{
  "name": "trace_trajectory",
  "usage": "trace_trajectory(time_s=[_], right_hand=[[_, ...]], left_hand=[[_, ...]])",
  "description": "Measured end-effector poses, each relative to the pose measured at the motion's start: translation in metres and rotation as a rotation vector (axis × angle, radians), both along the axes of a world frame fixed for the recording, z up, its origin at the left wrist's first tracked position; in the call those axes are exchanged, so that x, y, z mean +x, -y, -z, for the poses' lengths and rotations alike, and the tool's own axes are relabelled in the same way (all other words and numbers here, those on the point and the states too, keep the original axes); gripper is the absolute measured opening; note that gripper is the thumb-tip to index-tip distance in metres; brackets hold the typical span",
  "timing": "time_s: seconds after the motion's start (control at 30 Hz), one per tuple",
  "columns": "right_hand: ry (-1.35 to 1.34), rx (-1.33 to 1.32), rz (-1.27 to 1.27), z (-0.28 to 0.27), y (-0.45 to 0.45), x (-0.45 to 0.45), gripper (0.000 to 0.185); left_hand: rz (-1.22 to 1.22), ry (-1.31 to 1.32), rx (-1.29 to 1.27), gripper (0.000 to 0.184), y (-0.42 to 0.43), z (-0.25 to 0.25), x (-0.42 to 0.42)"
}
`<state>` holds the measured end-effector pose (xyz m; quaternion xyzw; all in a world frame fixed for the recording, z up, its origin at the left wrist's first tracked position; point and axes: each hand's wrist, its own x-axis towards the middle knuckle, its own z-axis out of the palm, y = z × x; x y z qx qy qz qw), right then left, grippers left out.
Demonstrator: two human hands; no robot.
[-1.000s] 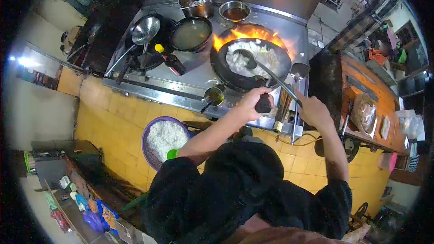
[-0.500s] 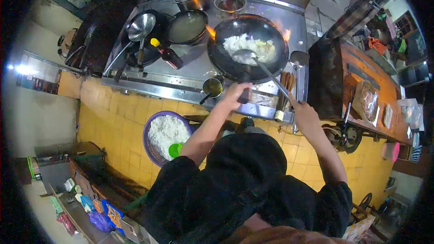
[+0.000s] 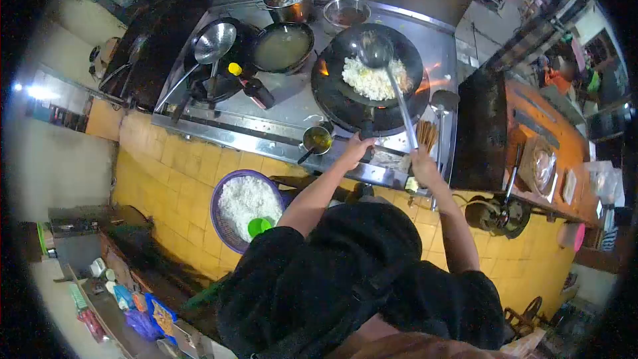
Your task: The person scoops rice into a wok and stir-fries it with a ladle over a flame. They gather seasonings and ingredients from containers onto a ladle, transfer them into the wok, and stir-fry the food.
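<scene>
My left hand (image 3: 357, 151) is closed around the handle of a black wok (image 3: 330, 103) on the stove. White rice (image 3: 372, 83) lies in the wok, with flames licking past its left and right sides. In my right hand (image 3: 425, 168) is the long handle of a ladle (image 3: 401, 103). The ladle's bowl hangs over the far part of the wok, beyond most of the rice. Whether the bowl touches the wok cannot be made out. Close to my right hand stands a bundle of thin sticks (image 3: 427, 137).
Left of the wok are a small pot of yellowish liquid (image 3: 318, 138), a dark bottle with a yellow cap (image 3: 258, 93), a pan of cloudy liquid (image 3: 284, 50) and a strainer (image 3: 214, 41). A purple basket (image 3: 216, 216) of rice sits low on my left. An orange worktable (image 3: 531, 133) stands right.
The ladle's bowl has gone from within the rice to over the wok's far side. The wok looks tilted differently, and the rice is gathered more compactly. My right hand has shifted left.
</scene>
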<state>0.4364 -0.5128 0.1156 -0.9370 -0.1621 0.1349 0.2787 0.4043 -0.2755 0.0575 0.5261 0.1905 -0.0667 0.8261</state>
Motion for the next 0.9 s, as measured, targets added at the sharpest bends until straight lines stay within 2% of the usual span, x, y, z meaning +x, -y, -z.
trace_trajectory(time_s=[0.03, 0.1, 0.13, 0.17, 0.23, 0.27, 0.3, 0.33, 0.37, 0.4, 0.47, 0.5, 0.53, 0.57, 0.6, 0.67, 0.7, 0.77, 0.8, 0.87, 0.9], right_hand=[[-0.256, -0.103, 0.101, 0.058, -0.003, 0.022, 0.039], [-0.528, 0.147, 0.161, -0.046, -0.031, 0.035, 0.035], [-0.342, 0.191, 0.068, -0.061, -0.022, 0.062, 0.033], [-0.160, 0.243, -0.023, -0.074, -0.015, 0.084, 0.031], [-0.403, 0.996, 0.137, -0.176, -0.028, 0.075, 0.026], [-0.300, 0.990, 0.083, -0.175, -0.031, 0.089, 0.024], [-0.063, 0.864, 0.152, -0.175, -0.062, 0.096, 0.022], [0.339, 0.933, -0.070, -0.153, -0.089, 0.118, 0.021], [0.602, 1.040, -0.118, -0.156, -0.117, 0.120, 0.021], [0.572, 1.176, -0.135, -0.134, -0.128, 0.146, 0.019], [0.498, 1.424, -0.099, -0.179, -0.156, 0.163, 0.017], [0.488, 1.426, -0.107, -0.203, -0.158, 0.161, 0.017], [0.438, 1.463, 0.001, -0.228, -0.162, 0.161, 0.016], [0.390, 1.502, 0.103, -0.243, -0.171, 0.164, 0.016], [0.383, 1.509, 0.096, -0.239, -0.182, 0.164, 0.016], [0.368, 1.527, 0.275, -0.216, -0.202, 0.158, 0.017], [0.331, 1.546, 0.155, -0.209, -0.203, 0.169, 0.016], [0.515, 1.454, 0.029, -0.221, -0.202, 0.189, 0.015], [0.522, 1.466, 0.014, -0.233, -0.206, 0.187, 0.015], [0.344, 1.614, 0.211, -0.241, -0.207, 0.169, 0.013], [0.296, 1.716, 0.111, -0.201, -0.220, 0.194, 0.012]], left_hand=[[-0.015, 0.015, -0.007, 0.013, -0.001, -0.003, 0.004], [0.011, -0.092, 0.137, 0.015, 0.002, -0.006, 0.004], [-0.017, -0.079, 0.123, 0.015, 0.003, -0.007, 0.005], [0.003, -0.098, 0.324, 0.024, 0.003, -0.009, 0.005], [0.057, -0.159, 0.737, 0.044, -0.001, -0.008, -0.005], [0.046, -0.075, 0.746, 0.056, -0.003, 0.062, 0.002], [0.030, -0.076, 0.742, 0.056, 0.000, 0.063, -0.002], [-0.014, -0.049, 0.800, 0.054, 0.004, 0.062, -0.010], [-0.051, -0.023, 0.860, 0.052, 0.006, 0.057, -0.017], [0.019, -0.160, 0.493, 0.048, 0.004, -0.001, -0.030], [0.004, -0.170, 0.461, 0.046, 0.002, 0.001, -0.040], [-0.005, -0.172, 0.439, 0.044, 0.000, 0.004, -0.042], [0.003, -0.104, 0.707, 0.042, 0.000, 0.031, -0.045], [-0.014, -0.100, 0.716, 0.042, -0.004, 0.025, -0.046], [0.019, -0.109, 0.669, 0.043, -0.004, 0.014, -0.053], [0.076, -0.128, 0.598, 0.051, -0.007, 0.022, -0.060], [0.075, -0.140, 0.591, 0.051, -0.005, 0.017, -0.066], [0.129, -0.132, 0.414, 0.056, -0.010, -0.005, -0.068], [0.101, -0.078, 0.663, 0.057, -0.009, 0.019, -0.070], [0.153, -0.131, 0.590, 0.061, -0.014, -0.009, -0.072], [0.191, -0.189, 0.516, 0.063, -0.016, -0.013, -0.074]])
